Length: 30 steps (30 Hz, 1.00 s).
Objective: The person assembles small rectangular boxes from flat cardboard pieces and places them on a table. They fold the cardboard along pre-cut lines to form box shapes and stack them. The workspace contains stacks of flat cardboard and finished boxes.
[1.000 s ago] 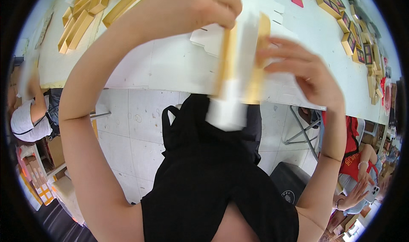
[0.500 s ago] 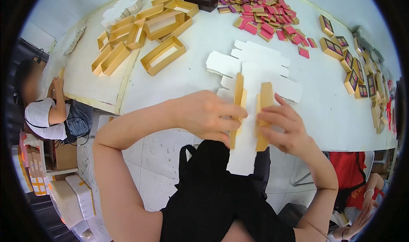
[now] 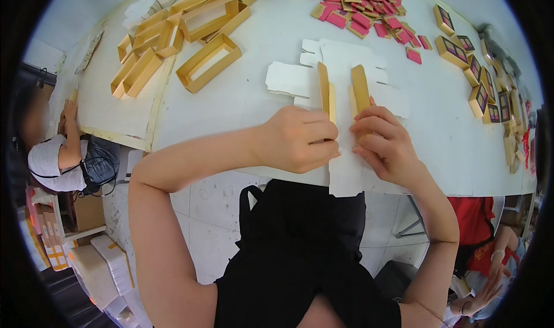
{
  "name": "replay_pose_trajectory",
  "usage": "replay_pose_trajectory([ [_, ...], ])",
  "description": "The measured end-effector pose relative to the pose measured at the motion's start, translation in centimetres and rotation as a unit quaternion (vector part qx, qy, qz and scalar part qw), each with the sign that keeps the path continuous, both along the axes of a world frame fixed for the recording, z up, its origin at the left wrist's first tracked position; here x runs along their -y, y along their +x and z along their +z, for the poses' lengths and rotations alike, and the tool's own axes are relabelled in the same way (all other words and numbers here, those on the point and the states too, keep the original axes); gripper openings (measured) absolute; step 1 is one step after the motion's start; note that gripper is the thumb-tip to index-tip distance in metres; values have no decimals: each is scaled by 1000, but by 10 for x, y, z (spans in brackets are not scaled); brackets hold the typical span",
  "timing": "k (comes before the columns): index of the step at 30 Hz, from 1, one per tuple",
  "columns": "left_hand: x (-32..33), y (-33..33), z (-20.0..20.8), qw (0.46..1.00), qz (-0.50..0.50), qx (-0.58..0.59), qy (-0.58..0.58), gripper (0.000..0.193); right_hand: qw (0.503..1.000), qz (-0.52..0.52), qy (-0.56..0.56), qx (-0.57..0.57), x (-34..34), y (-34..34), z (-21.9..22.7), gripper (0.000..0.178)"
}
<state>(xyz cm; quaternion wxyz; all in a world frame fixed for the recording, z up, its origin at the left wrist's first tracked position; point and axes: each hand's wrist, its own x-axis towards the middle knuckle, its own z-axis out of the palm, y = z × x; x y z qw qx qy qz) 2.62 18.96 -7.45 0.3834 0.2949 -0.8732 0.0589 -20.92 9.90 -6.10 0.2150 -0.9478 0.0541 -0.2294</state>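
Note:
Between my hands is a flat cardboard box blank (image 3: 345,179), white on its inner face. Its two long side panels stand folded up and show gold: the left panel (image 3: 325,88) and the right panel (image 3: 360,87). My left hand (image 3: 303,139) is closed around the left panel, its fingers curled at the near part. With thumb and fingers, my right hand (image 3: 384,136) pinches the right panel. Beneath and beyond lie more white cut blanks (image 3: 288,78) with notched flaps. The near end of the held blank reaches the table edge by my lap.
Folded gold box frames (image 3: 209,62) cluster at the far left. A heap of small pink and gold pieces (image 3: 360,22) lies at the back. Gold boxes with dark palettes (image 3: 453,51) line the right side. Another person (image 3: 57,158) works at left; another person's hands (image 3: 485,293) show lower right.
Both hands and the held blank have moved farther from me across the table. The side panels remain gripped and upright. My view has shifted slightly.

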Motion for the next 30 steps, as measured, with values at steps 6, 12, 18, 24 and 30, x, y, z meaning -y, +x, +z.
replay_pose_trajectory([
  [6, 3, -10, -16, 998, 50, -18, -40, 25, 986, -29, -126, 103, -6, 10, -12, 18],
  [12, 0, 20, 15, 992, -69, 73, 72, 42, 978, 18, -185, 100, 0, 3, -10, 15],
  [18, -13, 2, -6, 994, 8, 106, -28, 44, 997, 14, -56, 45, -3, -11, -5, 43],
  [24, -14, -11, 5, 981, 131, -64, 127, 10, 970, 11, 242, 36, -2, -13, 8, 65],
  [30, -4, -22, 27, 847, 173, -261, 430, 15, 986, -91, 62, 128, -14, 9, 0, 43],
])
